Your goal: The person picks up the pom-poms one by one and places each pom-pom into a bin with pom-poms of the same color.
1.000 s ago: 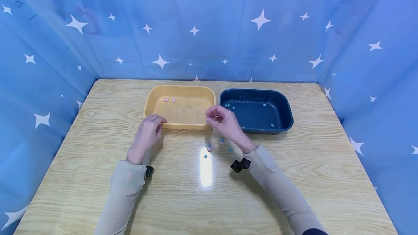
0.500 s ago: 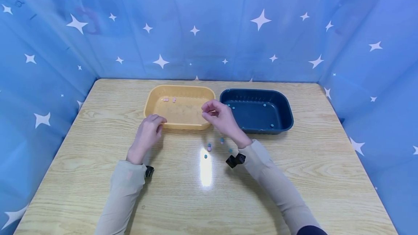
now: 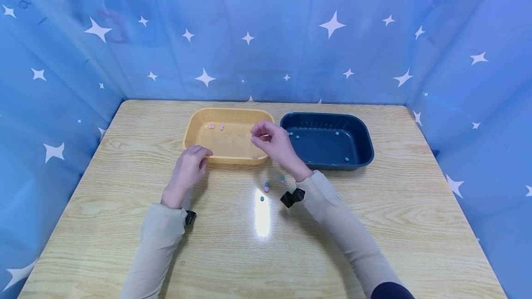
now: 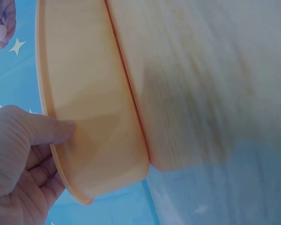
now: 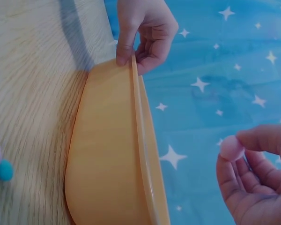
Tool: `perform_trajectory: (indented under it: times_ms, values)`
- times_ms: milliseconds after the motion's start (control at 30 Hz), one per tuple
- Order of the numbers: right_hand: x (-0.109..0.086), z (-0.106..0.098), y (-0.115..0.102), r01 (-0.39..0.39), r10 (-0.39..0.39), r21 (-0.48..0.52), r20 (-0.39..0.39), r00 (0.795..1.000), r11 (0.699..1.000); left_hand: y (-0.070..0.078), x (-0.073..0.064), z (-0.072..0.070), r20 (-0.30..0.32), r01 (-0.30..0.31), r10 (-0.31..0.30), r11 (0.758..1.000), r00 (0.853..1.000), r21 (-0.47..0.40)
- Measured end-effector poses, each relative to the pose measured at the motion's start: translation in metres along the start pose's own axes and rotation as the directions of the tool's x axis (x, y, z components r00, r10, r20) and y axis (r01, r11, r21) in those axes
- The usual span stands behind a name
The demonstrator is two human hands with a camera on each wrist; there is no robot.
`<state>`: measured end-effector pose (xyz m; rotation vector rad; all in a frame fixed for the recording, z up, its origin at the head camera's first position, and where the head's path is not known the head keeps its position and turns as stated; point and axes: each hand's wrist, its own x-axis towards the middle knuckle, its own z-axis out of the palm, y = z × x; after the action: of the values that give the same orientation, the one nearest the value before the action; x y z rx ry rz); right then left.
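My left hand [image 3: 188, 170] grips the front rim of a yellow basin [image 3: 237, 160] near its left corner. In the left wrist view its thumb [image 4: 56, 130] lies on the outer wall. My right hand [image 3: 277, 144] is over the basin's right end, apart from it. Between thumb and fingertips it pinches a small pink ball [image 5: 232, 148], plain in the right wrist view and hidden in the head view. Several pink balls [image 3: 222, 127] lie inside the yellow basin. To the right stands a dark blue basin [image 3: 361, 164] with several teal balls [image 3: 337, 133] in it.
Loose pink [image 3: 267, 189] and teal balls [image 3: 262, 199] lie on the wooden table [image 3: 224, 253] in front of the basins, one partly hidden by the right wrist camera [image 3: 292, 197]. A blue curtain [image 3: 266, 59] with white stars encloses the back and sides.
My right hand has moved left and away from me, from the gap between the basins to above the yellow basin's right end. The left hand has stayed on the rim.
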<state>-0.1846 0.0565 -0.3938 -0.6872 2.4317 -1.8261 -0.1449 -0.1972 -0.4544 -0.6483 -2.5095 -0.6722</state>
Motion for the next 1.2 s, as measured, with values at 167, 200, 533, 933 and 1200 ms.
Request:
perform_trajectory:
  times_ms: [167, 200, 533, 933, 1200]
  values:
    - [0.005, 0.004, -0.001, -0.014, 0.014, 0.000, -0.004, 1.000, 1.000, 0.001, 0.000, -0.001, 0.006, 0.004, -0.004, 1.000, 1.000, 0.002]
    - [0.006, 0.005, -0.001, -0.018, 0.018, 0.003, -0.005, 1.000, 1.000, 0.001, 0.000, -0.001, 0.006, 0.005, -0.005, 1.000, 1.000, 0.002]
    - [0.022, 0.016, -0.003, -0.002, 0.003, 0.032, -0.043, 0.999, 0.999, 0.001, 0.001, -0.002, 0.021, 0.020, -0.020, 1.000, 1.000, 0.016]
    - [0.041, 0.030, -0.003, -0.072, 0.071, -0.008, -0.093, 0.993, 0.997, 0.001, 0.000, -0.001, 0.015, 0.007, -0.007, 1.000, 1.000, 0.019]
    - [0.050, 0.039, 0.005, -0.125, 0.122, -0.020, -0.104, 0.987, 0.992, 0.000, 0.000, -0.001, 0.024, 0.014, -0.014, 0.999, 1.000, 0.029]
